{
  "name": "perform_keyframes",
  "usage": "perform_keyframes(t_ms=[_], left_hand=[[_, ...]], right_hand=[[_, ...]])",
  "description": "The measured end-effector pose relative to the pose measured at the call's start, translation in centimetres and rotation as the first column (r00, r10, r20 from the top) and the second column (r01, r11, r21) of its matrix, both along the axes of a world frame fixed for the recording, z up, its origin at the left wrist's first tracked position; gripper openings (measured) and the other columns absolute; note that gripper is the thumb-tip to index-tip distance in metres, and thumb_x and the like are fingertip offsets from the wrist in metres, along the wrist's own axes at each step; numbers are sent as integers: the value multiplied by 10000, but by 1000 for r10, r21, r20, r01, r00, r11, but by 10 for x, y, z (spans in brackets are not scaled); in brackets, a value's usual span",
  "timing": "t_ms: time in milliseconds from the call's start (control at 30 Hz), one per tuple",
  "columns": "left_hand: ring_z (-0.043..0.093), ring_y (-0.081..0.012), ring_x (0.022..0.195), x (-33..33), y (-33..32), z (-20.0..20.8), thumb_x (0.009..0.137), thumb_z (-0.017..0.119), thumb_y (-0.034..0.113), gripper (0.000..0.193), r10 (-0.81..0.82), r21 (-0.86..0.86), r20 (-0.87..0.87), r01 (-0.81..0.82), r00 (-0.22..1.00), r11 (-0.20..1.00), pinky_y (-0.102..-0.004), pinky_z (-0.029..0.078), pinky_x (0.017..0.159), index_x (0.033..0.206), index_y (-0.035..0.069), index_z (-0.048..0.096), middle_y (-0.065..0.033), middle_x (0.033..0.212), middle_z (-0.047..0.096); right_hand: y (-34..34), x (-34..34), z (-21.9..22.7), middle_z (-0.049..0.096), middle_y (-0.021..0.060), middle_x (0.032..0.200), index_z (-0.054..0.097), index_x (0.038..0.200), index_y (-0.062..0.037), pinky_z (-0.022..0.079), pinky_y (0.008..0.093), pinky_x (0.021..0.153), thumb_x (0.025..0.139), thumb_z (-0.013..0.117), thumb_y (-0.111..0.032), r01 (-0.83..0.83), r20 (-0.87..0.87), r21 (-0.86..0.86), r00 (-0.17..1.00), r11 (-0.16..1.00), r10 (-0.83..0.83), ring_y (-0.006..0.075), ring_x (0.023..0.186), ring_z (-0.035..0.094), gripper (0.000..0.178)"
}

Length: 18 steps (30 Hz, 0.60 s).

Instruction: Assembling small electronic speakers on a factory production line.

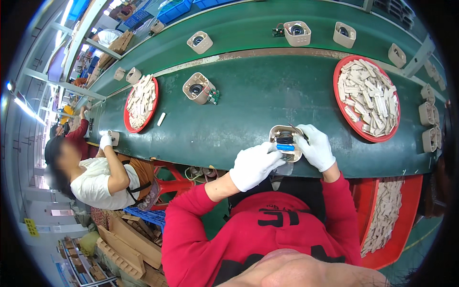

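Observation:
A beige, square-cornered speaker housing (274,131) stands at the table's near edge, its open side up. Inside it are a black round speaker (285,138) and a blue cylinder (285,147) that looks like a battery. My left hand (256,165), in a white glove, is closed at the housing's left side, fingertips by the blue cylinder. From the right, my gloved right hand (315,148) holds thin dark tweezers (296,129) over the housing's far right corner. The fingers partly hide the tweezers and the housing's sides.
Red trays of beige strips stand at right (356,126) and left (127,115). Another housing (191,82) with a green circuit board (213,97) sits between them. More housings line the green belt (239,33) behind. A co-worker (103,177) sits at left; a red bin (406,220) is below right.

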<state>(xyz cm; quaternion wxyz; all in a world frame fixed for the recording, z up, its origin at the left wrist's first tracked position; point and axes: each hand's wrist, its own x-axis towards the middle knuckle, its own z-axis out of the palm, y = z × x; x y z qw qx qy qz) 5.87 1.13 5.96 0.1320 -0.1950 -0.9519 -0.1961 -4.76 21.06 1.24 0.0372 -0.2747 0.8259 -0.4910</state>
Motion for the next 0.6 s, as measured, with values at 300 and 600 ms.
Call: perform_keyframes(t_ms=[300,600], left_hand=[[652,-230,631,-9,-9,1,885,674,302,192,-88,-138,120,105,989,985,-343,512,498,924,130,601,-43,961,626],[615,-269,504,-18,-11,4,922,620,316,187,-236,-218,183,273,954,937,-373,481,413,963,142,567,-84,750,602]], right_hand=[[2,0,1,661,156,949,662,1067,-43,527,393,726,864,661,-206,-16,14,11,1000,1000,16,352,830,665,261],[6,5,1,655,178,955,658,1065,-41,519,419,728,869,652,-235,-15,49,23,999,1000,14,382,842,655,276]])
